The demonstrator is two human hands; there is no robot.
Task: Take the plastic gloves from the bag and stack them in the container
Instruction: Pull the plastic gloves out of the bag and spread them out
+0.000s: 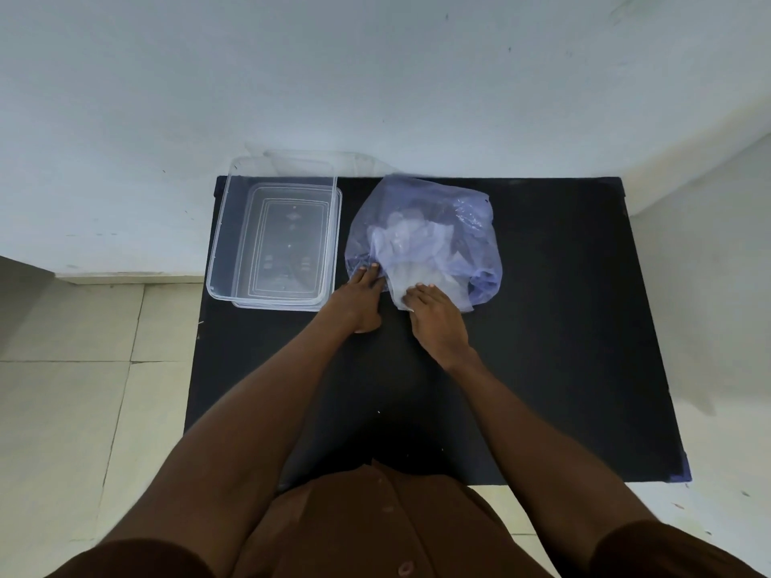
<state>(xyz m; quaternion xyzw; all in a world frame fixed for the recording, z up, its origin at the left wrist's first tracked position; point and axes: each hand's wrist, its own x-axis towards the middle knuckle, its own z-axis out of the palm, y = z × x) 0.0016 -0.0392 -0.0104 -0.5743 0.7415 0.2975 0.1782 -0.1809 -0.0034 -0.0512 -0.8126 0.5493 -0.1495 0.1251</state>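
A translucent purple-blue plastic bag [450,219] lies on the black table [563,327], bulging with clear plastic gloves [406,239] seen through its wall. My left hand [361,300] holds the bag's near left edge with its fingertips. My right hand [436,317] rests on the bag's mouth, fingers pinching the thin plastic there; whether it grips a glove or only the bag is unclear. A clear rectangular container [217,260] stands at the table's far left corner with nothing in it.
The container sits on its clear lid [288,305], which sticks out under its near edge. A pale wall [375,77] rises right behind the table. Tiled floor [75,390] lies to the left and right.
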